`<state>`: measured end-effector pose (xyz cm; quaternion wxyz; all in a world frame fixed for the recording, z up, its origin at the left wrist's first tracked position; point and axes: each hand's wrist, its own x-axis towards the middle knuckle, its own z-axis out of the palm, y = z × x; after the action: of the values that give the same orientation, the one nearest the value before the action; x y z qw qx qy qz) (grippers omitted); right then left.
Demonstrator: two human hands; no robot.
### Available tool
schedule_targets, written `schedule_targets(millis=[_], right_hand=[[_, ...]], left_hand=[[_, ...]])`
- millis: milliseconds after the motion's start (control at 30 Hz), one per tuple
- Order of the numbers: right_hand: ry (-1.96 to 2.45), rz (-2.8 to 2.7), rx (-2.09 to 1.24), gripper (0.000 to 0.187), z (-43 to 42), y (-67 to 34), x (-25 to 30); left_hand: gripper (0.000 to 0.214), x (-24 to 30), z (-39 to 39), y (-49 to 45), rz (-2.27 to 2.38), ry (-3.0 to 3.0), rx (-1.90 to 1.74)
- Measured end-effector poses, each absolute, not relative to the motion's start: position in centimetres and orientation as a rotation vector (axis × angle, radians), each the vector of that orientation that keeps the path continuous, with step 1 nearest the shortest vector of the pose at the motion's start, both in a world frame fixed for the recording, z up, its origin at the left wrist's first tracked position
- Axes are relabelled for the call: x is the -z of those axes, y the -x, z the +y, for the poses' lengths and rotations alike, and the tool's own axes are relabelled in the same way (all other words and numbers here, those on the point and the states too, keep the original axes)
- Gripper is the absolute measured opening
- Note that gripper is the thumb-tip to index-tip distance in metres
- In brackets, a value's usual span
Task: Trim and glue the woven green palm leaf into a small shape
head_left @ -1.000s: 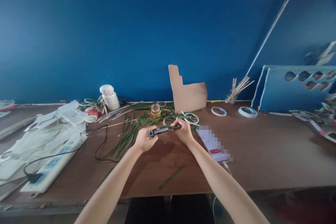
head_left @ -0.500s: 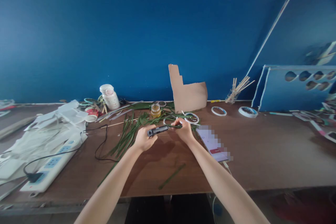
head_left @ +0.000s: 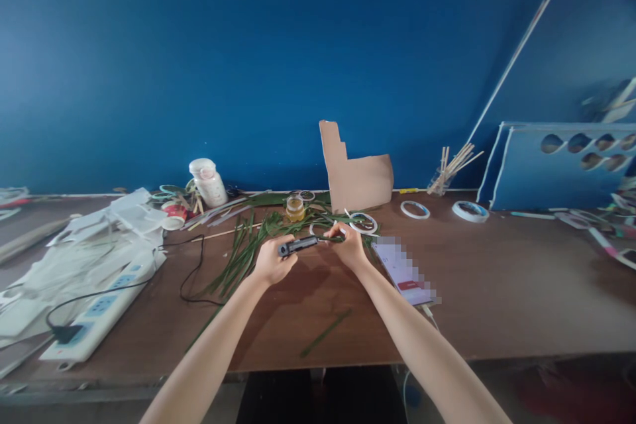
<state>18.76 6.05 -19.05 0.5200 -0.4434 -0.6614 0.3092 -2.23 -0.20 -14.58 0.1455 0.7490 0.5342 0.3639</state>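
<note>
Left hand fingers wrapped shut around black handheld tool; right hand fingers pinching green leaf strip, above middle of worktop.

A craft workshop: wooden workbench strewn with green leaf strips, tape rolls, a cardboard cutout.

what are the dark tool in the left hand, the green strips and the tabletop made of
The dark tool looks like matte black plastic, dull with no clear metallic shine, though metal can't be ruled out at this size. The green strips look like fresh cut leaf, with natural colour and limp curves. The tabletop looks like brown varnished or laminated wood, with a soft sheen.
</note>
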Motion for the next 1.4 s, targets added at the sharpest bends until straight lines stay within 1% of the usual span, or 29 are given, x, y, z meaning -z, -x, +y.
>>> schedule_targets(millis=[333,500,700,967,1133,1400], right_hand=[[1.060,-1.572,-0.769,0.011,5.9,-18.7,18.9],[1.062,-1.571,-0.761,0.009,5.8,-18.7,18.7],[1.057,-1.573,-0.753,0.011,5.8,-18.7,18.7],[1.046,-1.578,-0.746,0.011,5.9,-18.8,18.7],[1.053,-1.582,-0.735,0.011,5.9,-18.8,18.7],[1.072,-1.587,-0.732,0.011,5.8,-18.8,18.7]], left_hand=[[0.005,14.4,-0.3,2.3,1.596,-2.123,-0.997],[0.008,14.4,-0.3,2.4,1.624,-2.118,-1.001],[0.010,14.6,-0.2,2.4,1.629,-2.121,-1.003],[0.021,14.9,0.0,2.6,1.667,-2.063,-1.010],[0.018,15.0,0.0,2.8,1.659,-2.078,-0.997],[0.022,15.6,0.4,2.8,1.721,-1.990,-1.053]])
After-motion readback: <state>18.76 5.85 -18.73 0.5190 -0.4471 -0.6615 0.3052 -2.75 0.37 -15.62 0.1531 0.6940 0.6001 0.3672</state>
